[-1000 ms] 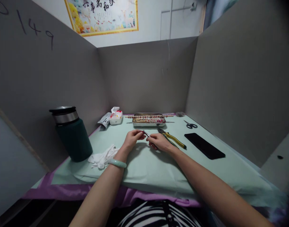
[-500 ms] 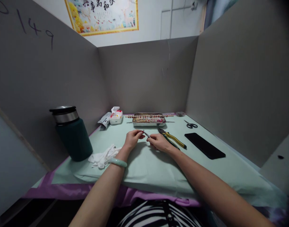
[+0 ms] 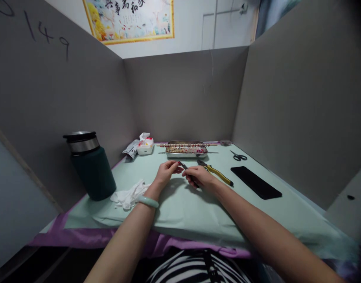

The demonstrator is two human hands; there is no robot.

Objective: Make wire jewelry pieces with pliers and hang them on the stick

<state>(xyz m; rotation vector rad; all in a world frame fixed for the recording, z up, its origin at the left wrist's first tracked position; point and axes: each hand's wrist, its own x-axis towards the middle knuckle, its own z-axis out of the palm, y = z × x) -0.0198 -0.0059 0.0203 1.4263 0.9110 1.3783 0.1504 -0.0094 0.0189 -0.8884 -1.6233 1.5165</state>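
Near the middle of the table, my left hand (image 3: 166, 173) is closed in a pinch on a small red bead (image 3: 179, 162). It wears a pale green bangle (image 3: 148, 201) at the wrist. My right hand (image 3: 199, 175) is wrapped round a slim dark tool with a metal tip (image 3: 184, 166); its exact kind is too small to make out. The tool's tip meets the bead at my left fingertips. Just beyond my right hand lie yellow-handled pliers (image 3: 218, 174), partly hidden by it.
A metal tray (image 3: 186, 156) with beads stands at the back, a beaded stick (image 3: 212, 145) across it. Scissors (image 3: 239, 156) and a black phone-like slab (image 3: 255, 182) lie right. Left are a green bottle (image 3: 93, 173), crumpled tissue (image 3: 129, 195) and a tissue pack (image 3: 145, 146). Grey partitions (image 3: 183, 94) enclose the table.
The tool in my right hand has turned, so its dark body and rear end now show below the fingers. My left fingertips have shifted slightly up, still pinching the bead.
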